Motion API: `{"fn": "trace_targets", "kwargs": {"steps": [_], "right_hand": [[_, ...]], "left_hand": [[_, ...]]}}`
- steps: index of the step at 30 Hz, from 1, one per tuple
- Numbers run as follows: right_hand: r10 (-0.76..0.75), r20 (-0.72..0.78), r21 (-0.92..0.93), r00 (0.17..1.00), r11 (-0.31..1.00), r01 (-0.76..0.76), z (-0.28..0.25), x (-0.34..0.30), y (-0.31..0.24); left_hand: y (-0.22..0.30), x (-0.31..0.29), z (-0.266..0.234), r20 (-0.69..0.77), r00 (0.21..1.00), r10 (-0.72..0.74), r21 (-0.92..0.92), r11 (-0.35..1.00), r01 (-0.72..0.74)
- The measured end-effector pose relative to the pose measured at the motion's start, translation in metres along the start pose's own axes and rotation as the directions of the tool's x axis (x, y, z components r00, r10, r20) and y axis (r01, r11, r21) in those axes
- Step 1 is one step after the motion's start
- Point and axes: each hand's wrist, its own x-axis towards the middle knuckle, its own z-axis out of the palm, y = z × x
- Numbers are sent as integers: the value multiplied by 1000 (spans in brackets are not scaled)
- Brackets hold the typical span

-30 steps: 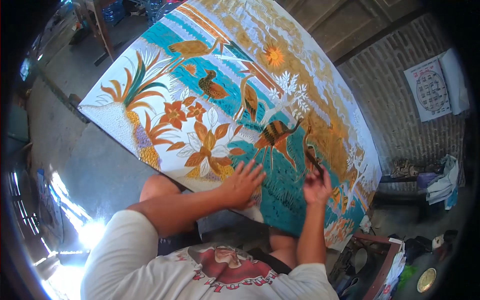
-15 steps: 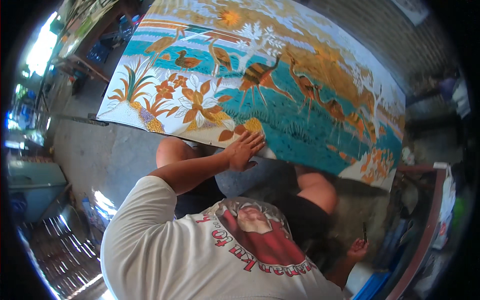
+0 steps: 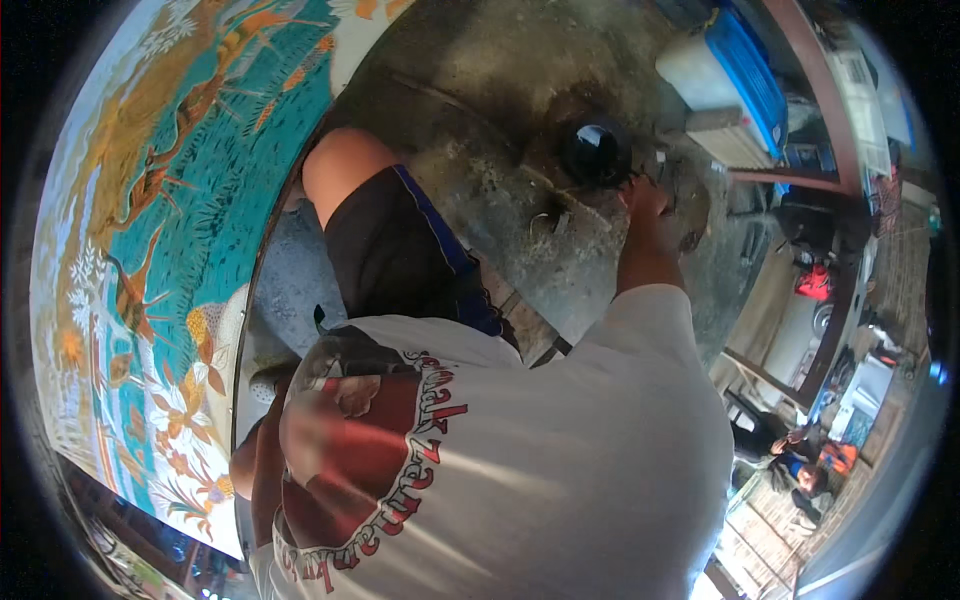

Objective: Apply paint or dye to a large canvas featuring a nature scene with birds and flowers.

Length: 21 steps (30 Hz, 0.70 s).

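Note:
My right hand (image 3: pixel 645 195) reaches out over the floor to the near edge of a round dark pan (image 3: pixel 594 153). Light glints off what looks like dark liquid inside the pan. The fingers are curled together; the thin, dark, stick-like tool seen in them half a second ago is hard to make out against the dark pan. A large cloth (image 3: pixel 215 200) painted with long-necked birds, plants and teal water stretches along the left side, beside my knee. My left hand is out of sight, hidden below my turned body.
Behind the pan stands a pale container with a blue lid (image 3: pixel 745 80). A brown frame (image 3: pixel 850 120) runs along the right. Another person (image 3: pixel 800 470) sits farther off at the lower right. Stained concrete floor (image 3: pixel 470 170) lies between my knee and the pan.
My view and body have turned right, so the painted cloth is now at the left. My right hand has moved to the dark pan. My left hand has left the view.

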Motion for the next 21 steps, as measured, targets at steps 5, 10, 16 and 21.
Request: {"fn": "trace_targets", "kwargs": {"steps": [5, 10, 16, 21], "right_hand": [[473, 505, 785, 722, 96, -612, 68, -73, -187], [-201, 105, 133, 974, 973, 187, -126, -66, -255], [75, 1, 276, 997, 958, -72, -143, -109, -242], [366, 62, 996, 929, 38, -81, -145, -81, -196]], "left_hand": [[60, -4, -77, 67, 983, -172, 381, 915, 134], [41, -49, -97, 5, 980, -201, 487, 856, 173], [107, -37, -101, 109, 843, -527, 541, 743, 394], [108, -59, -97, -54, 928, -369, 215, 903, 372]]}}
